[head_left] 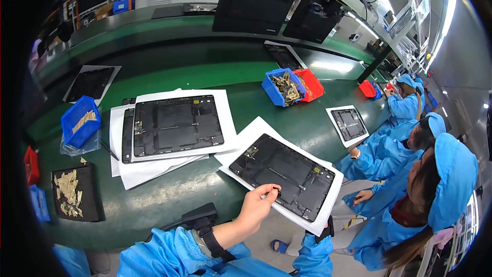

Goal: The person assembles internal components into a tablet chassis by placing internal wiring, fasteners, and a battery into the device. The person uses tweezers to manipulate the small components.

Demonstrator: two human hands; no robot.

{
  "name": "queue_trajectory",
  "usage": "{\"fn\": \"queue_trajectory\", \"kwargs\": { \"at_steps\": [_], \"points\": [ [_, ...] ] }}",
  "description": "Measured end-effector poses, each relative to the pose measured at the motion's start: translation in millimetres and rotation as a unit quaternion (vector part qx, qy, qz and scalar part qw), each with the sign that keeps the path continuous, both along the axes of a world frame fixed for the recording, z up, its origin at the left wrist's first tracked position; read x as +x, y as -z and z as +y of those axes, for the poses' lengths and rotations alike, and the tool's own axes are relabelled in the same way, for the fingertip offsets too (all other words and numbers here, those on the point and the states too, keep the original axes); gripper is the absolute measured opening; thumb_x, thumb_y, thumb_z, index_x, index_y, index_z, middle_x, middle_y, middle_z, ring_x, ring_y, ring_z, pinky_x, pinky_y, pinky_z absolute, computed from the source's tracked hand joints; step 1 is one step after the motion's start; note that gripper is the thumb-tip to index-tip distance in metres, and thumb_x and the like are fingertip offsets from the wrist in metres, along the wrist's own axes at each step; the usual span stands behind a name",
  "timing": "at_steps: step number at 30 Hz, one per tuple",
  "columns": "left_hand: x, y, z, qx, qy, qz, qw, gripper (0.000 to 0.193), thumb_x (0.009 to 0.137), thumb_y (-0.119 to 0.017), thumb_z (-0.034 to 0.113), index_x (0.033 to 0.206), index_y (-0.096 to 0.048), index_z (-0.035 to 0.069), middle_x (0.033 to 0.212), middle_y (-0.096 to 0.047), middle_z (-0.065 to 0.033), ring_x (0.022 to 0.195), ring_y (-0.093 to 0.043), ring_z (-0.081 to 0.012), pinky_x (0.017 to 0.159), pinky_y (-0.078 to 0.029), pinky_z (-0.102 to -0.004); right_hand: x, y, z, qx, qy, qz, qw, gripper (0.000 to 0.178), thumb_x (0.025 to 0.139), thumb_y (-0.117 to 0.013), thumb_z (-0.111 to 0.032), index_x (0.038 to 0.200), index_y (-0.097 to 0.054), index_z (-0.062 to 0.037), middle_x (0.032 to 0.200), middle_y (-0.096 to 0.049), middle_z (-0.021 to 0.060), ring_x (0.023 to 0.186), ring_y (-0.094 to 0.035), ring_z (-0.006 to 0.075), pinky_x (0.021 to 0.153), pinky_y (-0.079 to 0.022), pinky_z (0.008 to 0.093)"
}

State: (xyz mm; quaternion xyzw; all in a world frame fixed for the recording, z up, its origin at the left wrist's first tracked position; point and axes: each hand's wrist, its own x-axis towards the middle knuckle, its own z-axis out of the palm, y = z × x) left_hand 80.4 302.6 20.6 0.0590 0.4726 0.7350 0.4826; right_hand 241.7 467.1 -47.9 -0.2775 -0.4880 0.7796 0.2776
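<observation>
An opened tablet [284, 174] with dark battery cells, a small circuit board and thin cables lies on white paper [261, 129], tilted over the bench's near edge. Above its near side is my left hand [256, 208], thumb and forefinger pinched on a small dark piece [277, 190]. What exactly that piece is I cannot make out. My right sleeve [313, 256] reaches up to the tablet's near right corner, with a dark band at its end. The fingers of my right hand are hidden beneath the paper and tablet.
More opened tablets [177, 125] lie stacked on paper to the left. Blue bin [82, 123], blue bin [282, 88] and red bin [310, 84] hold tan strips. Strips cover a black pad [92, 200]. Co-workers in blue [410, 200] sit close at right.
</observation>
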Motion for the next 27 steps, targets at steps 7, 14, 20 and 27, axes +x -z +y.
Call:
{"fn": "queue_trajectory", "kwargs": {
  "at_steps": [7,14,20,27],
  "points": [
    [3.1,-1.5,-11.6,0.019,0.042,0.041,0.998,0.016,0.094,-0.057,0.011,0.104,-0.065,0.003,0.086,-0.057,0.0056,0.076,-0.047,-0.0020,0.068,-0.038,-0.0185,-69.7,-31.0,1.7,0.092,0.050,-0.066,0.992,0.048,0.101,-0.038,-0.039,0.130,-0.047,-0.0019,0.117,-0.058,0.0102,0.098,-0.057,0.0183,0.082,-0.048,0.0323],
    [-9.7,-29.1,-49.1,0.032,0.140,0.156,0.977,0.014,0.091,-0.058,0.008,0.101,-0.067,0.002,0.092,-0.064,0.0012,0.084,-0.054,-0.0049,0.075,-0.043,-0.0189,-70.0,-36.8,3.4,0.189,0.114,-0.132,0.966,0.048,0.102,-0.038,-0.040,0.128,-0.048,-0.0014,0.113,-0.059,0.0102,0.094,-0.056,0.0172,0.078,-0.048,0.0314],
    [-51.6,-19.2,-99.7,0.005,0.096,0.311,0.946,0.012,0.089,-0.059,0.003,0.097,-0.067,0.003,0.090,-0.066,0.0004,0.083,-0.057,-0.0057,0.072,-0.045,-0.0212,-75.9,-41.7,-0.9,0.330,0.242,-0.169,0.897,0.049,0.102,-0.037,-0.041,0.124,-0.052,0.0005,0.099,-0.058,0.0098,0.080,-0.050,0.0130,0.066,-0.044,0.0283],
    [-80.0,4.7,-150.8,-0.035,0.001,0.314,0.949,0.010,0.087,-0.058,0.000,0.093,-0.065,0.000,0.089,-0.063,-0.0023,0.085,-0.057,-0.0089,0.076,-0.044,-0.0227,-103.5,-82.7,-52.2,0.208,-0.250,-0.150,0.934,0.034,0.090,-0.064,-0.014,0.119,-0.056,0.0032,0.098,-0.064,0.0030,0.087,-0.057,0.0082,0.078,-0.046,0.0227]
  ]
}}
